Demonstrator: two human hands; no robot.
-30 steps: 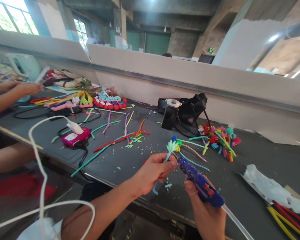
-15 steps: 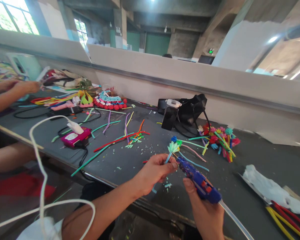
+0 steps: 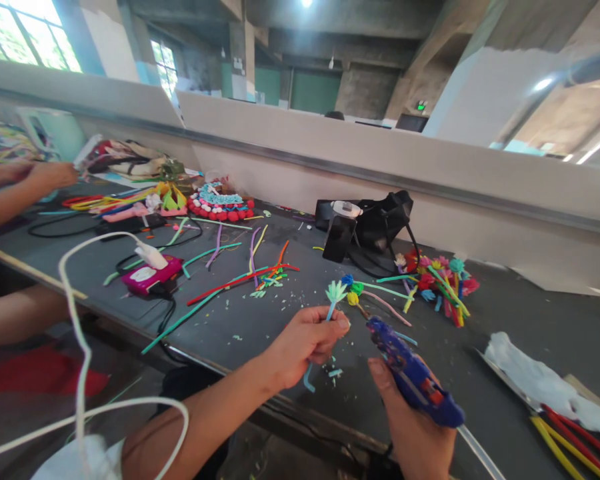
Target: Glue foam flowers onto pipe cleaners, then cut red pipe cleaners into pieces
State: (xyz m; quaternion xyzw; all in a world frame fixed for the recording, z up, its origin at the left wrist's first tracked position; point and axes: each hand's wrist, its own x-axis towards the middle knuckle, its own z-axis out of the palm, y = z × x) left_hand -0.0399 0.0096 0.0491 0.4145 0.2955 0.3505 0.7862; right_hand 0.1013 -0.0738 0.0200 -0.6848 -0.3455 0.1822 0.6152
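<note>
My left hand point(image 3: 314, 341) is closed around the blue stem of a pipe cleaner flower point(image 3: 336, 292). Its pale green tufted head stands above my fingers, and the stem's lower end sticks out beneath. My right hand point(image 3: 414, 417) grips a blue hot glue gun point(image 3: 413, 373) with a clear glue stick point(image 3: 480, 453) in its back end. The nozzle point(image 3: 363, 311) points toward the flower but is apart from it. Just behind lie small finished flowers with a blue head point(image 3: 347, 279), a green head point(image 3: 357, 288) and a yellow head point(image 3: 353, 299).
A bunch of colourful flowers point(image 3: 445, 280) lies at the right, by a black bag point(image 3: 390, 223) and phone point(image 3: 339, 238). Loose pipe cleaners point(image 3: 215, 287) and clippings spread leftward near a pink power adapter point(image 3: 153, 273). Another person's hands point(image 3: 50, 175) work at far left. White cable point(image 3: 83, 333) loops in front.
The glue gun has moved down and right, away from the flower. My left hand has shifted slightly left with the flower, baring the yellow head behind it.
</note>
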